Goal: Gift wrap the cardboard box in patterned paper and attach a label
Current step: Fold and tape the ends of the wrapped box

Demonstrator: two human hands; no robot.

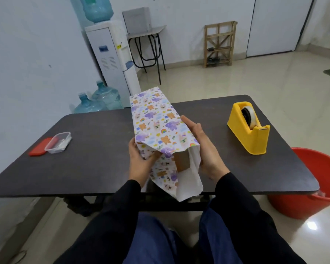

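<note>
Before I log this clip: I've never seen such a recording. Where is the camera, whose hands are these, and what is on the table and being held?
No machine here: one camera sits on the person's head, looking forward and down, so the hands are the wearer's own. The left hand grips a loose flap of the patterned paper at the near, open end, where the cardboard box shows inside. The right hand lies flat against the package's right side. On the dark table stand a yellow tape dispenser at right and a clear plastic container beside a red lid at left. A red bucket sits on the floor, right.
</note>
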